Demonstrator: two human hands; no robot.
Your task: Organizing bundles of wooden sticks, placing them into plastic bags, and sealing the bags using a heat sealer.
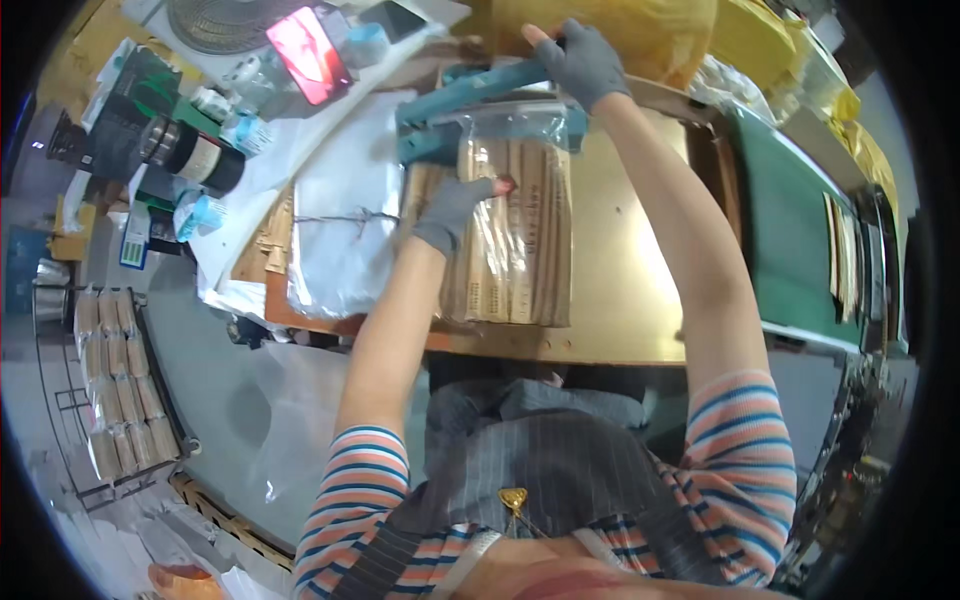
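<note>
A clear plastic bag (pixel 525 255) filled with long, narrow brown paper packets lies on the brass-coloured table top. My left hand (pixel 450 212), in a grey fingertip-less glove, holds the bag at its left side, thumb stretched across the plastic; its other fingers are mostly hidden. The bag's loose upper end reaches a blue bag sealer (pixel 480 88), whose arm is raised at a slant. My right hand (pixel 585 65), gloved alike, is closed round the far right end of the sealer's arm, thumb pointing left.
Left of the bag lies a stack of flat clear bags (pixel 340 240) tied with string. A lit phone (pixel 308 55), a black bottle (pixel 190 152) and tape rolls stand beyond. Filled packs (pixel 122 385) sit on a rack at left. A green surface (pixel 790 230) lies at right.
</note>
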